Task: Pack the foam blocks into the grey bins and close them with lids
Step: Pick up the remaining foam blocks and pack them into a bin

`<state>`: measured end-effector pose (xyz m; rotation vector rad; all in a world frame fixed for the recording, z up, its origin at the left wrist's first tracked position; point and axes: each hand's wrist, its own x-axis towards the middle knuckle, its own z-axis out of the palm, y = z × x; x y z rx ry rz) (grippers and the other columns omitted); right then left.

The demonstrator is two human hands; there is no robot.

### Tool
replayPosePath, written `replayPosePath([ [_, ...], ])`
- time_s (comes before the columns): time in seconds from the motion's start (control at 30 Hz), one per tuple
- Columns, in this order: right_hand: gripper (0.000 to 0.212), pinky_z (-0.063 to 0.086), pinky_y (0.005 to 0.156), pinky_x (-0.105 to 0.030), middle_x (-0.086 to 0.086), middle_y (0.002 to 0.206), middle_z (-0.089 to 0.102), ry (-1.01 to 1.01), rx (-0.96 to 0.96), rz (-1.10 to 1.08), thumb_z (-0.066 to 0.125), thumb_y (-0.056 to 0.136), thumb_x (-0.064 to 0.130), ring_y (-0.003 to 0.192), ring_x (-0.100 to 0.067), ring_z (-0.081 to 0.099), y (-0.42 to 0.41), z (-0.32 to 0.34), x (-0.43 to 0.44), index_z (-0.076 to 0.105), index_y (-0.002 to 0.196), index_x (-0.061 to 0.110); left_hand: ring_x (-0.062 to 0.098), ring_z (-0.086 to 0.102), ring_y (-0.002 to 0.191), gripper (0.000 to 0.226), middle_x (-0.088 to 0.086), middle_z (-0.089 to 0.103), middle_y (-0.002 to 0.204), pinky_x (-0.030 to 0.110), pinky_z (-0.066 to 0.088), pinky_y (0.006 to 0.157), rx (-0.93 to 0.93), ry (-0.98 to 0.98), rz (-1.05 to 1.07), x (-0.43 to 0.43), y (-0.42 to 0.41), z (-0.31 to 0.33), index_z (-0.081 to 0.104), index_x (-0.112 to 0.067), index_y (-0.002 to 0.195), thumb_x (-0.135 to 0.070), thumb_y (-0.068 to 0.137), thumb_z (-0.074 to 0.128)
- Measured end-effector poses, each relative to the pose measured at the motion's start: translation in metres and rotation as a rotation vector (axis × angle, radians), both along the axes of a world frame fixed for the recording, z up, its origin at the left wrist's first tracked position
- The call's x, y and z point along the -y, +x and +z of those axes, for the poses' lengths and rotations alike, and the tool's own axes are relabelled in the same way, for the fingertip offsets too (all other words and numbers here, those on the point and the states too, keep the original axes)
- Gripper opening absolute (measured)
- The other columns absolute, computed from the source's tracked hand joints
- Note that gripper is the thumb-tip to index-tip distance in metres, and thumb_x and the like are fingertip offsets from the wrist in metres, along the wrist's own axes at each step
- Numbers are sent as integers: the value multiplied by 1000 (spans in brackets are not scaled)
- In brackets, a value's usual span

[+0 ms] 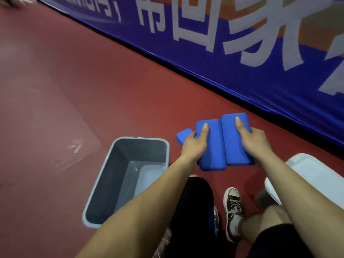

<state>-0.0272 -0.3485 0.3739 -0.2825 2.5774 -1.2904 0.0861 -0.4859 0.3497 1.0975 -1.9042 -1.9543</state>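
1. While the person crouches over the red floor (74, 94), each hand grips one blue foam block, and the two blocks lie side by side with their long edges touching.
2. Left hand (194, 144): grips the left block (214, 146), with the forefinger stretched along its top face and the thumb at its left edge.
3. Right hand (256, 144): grips the right block (232, 144), with the forefinger laid along the top and the other fingers curled over the right edge.
4. Whether the two held blocks rest on the floor or are lifted off it cannot be told.
5. Third block (183, 135): smaller in view, it lies on the floor just left of the left hand, partly hidden behind it.
6. Bin (111, 174): grey, lidless and upright, it stands on the floor to the left of the blocks, under the left forearm.
7. Lid (312, 174): a pale lid lies at the right edge, beside the right forearm.
8. Banner (279, 81): blue with large white characters, it runs along the far side of the floor.
9. Sneaker (233, 209): black and white, it stands on the floor below the blocks.
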Motion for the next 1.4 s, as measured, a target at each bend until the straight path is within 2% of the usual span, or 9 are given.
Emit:
replayPosePath([
  [0.17,85,51,79,-45,-15,92,72,-19,-22,272,41,72,89,92,-35,67,-21,-14,78,68,80,9,21,71,95,65,-2,72,109,53,58,85,26,23,171,50,17,-3,63,-24,109,-80,80,50],
  [0.3,75,45,70,-40,-11,81,67,14,-23,546,42,81,82,81,-28,61,-26,-40,155,61,72,10,17,71,97,57,-10,71,113,46,61,76,49,150,364,84,41,-27,61,-33,118,-77,85,47],
  [0.43,65,41,76,-37,-14,98,70,111,4,780,42,88,74,95,-31,63,-5,-77,212,64,83,13,13,71,95,56,-13,72,110,35,59,64,118,176,593,97,66,-57,61,-38,120,-78,87,41],
  [0.53,66,43,78,-34,-7,95,69,147,56,903,38,85,79,94,-28,63,23,-112,235,62,78,19,13,71,92,57,-9,72,109,32,56,61,171,193,716,102,91,-82,63,-35,119,-77,88,40],
  [0.63,82,50,81,-40,-5,83,66,164,105,940,28,66,92,92,-33,64,52,-138,254,58,72,16,16,72,90,55,-6,73,106,33,56,61,179,196,760,107,118,-100,64,-33,113,-76,88,40],
  [1.0,65,44,71,-38,2,69,56,228,216,1016,43,80,82,74,-25,56,136,-195,276,45,63,19,19,73,89,63,-1,74,106,30,54,53,212,247,858,115,208,-155,63,-26,115,-77,86,43],
  [1.13,60,48,78,-36,5,91,64,238,237,1062,43,80,80,87,-22,60,154,-233,269,60,92,24,22,72,93,60,-3,74,107,32,56,57,247,364,860,108,229,-184,63,-30,117,-77,87,42],
  [1.23,50,48,79,-35,6,87,65,259,281,1083,45,87,72,86,-21,61,166,-256,261,60,88,25,24,72,94,59,-1,73,110,35,58,60,271,419,907,104,239,-207,62,-27,120,-74,89,45],
  [1.4,43,50,90,-34,6,101,71,304,392,1141,47,92,64,97,-18,66,166,-295,258,67,103,28,27,69,82,58,10,76,97,51,56,75,264,510,890,92,246,-247,67,-14,110,-65,84,59],
])
